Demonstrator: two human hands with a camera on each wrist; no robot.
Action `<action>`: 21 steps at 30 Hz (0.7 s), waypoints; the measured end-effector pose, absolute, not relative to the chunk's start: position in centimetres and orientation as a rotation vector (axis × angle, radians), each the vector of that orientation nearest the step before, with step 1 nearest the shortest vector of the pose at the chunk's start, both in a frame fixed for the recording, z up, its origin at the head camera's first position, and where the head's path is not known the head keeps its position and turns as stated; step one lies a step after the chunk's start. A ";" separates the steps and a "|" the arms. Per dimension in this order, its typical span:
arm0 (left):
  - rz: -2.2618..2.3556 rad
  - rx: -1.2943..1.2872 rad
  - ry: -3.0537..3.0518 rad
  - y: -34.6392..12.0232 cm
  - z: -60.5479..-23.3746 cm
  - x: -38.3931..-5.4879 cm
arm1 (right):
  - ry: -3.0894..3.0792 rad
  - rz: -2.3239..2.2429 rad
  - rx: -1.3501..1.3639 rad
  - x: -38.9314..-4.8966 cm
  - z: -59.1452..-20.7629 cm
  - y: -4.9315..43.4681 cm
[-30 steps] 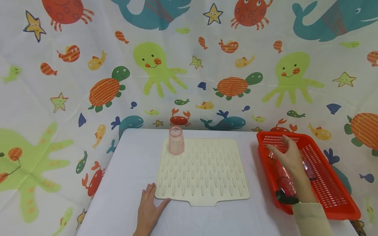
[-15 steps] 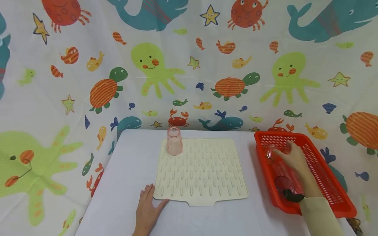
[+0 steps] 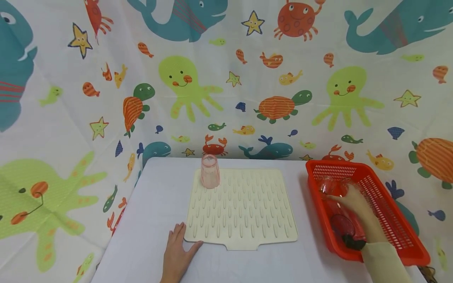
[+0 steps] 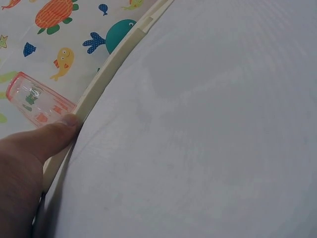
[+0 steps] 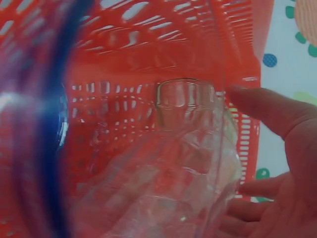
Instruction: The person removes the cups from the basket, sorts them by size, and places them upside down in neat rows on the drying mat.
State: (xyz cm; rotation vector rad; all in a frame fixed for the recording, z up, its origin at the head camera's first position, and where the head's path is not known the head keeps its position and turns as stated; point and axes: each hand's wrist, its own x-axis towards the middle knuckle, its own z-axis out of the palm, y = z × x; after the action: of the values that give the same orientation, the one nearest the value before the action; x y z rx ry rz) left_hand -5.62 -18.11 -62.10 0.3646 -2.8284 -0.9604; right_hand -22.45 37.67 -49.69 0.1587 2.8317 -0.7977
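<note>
A pale pink clear tumbler (image 3: pixel 210 173) stands on the back left corner of a cream ridged draining mat (image 3: pixel 244 208), narrower end up. My left hand (image 3: pixel 177 251) rests at the mat's front left corner, fingers straight along its side and thumb (image 4: pixel 62 130) against the front edge. Inside a red plastic basket (image 3: pixel 393 224) on the right, my right hand (image 3: pixel 357 200) is among clear glassware. In the right wrist view its thumb (image 5: pixel 267 106) and fingers stand spread beside a clear glass vessel (image 5: pixel 185 106). Clear material blurs the view, and some fingertips are hidden.
Several clear items lie in the basket, including a rounded one (image 3: pixel 342 226) near the front and another (image 3: pixel 325 184) at the back left. Behind the white table (image 3: pixel 159 196) hangs a curtain (image 3: pixel 226 94) printed with sea animals. The basket's perforated walls surround the right hand.
My right hand has moved lower into the basket among the clear items. My left hand stays at the mat's corner, and the tumbler has not moved on the mat.
</note>
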 end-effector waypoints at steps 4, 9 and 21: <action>-0.958 0.381 -2.867 -18.1 -61.9 -5.7 | 2.807 -0.797 0.108 -22.2 -50.1 37.7; -0.949 0.387 -2.897 -18.2 -61.9 -5.7 | 2.756 -0.763 0.134 -22.1 -50.0 37.6; -0.961 0.379 -2.871 -18.2 -62.0 -5.7 | 2.667 -0.751 0.238 -21.9 -50.1 37.7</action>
State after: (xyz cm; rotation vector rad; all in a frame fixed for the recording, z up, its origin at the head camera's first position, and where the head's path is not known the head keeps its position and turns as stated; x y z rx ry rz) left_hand -5.66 -18.22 -62.02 0.3793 -2.8714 -0.9608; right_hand -21.92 37.69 -50.14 0.2379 2.6669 -0.7508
